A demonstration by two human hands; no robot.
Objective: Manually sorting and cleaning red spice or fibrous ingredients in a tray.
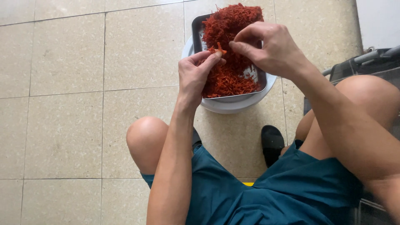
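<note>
Metal tray point(197, 29), long axis running away, heaped red-orange shreds point(231, 25) | left hand point(196, 75) pinches orange strand point(217, 50) | right hand point(271, 50) fingertips pinched together beside it | white bucket point(233, 106) beneath.

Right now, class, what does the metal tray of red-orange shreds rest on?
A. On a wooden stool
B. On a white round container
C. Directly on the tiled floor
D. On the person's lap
B: the metal tray sits on top of a white round container, whose rim shows below and beside it on the tiled floor, while both hands work the red-orange shreds above it.
</note>
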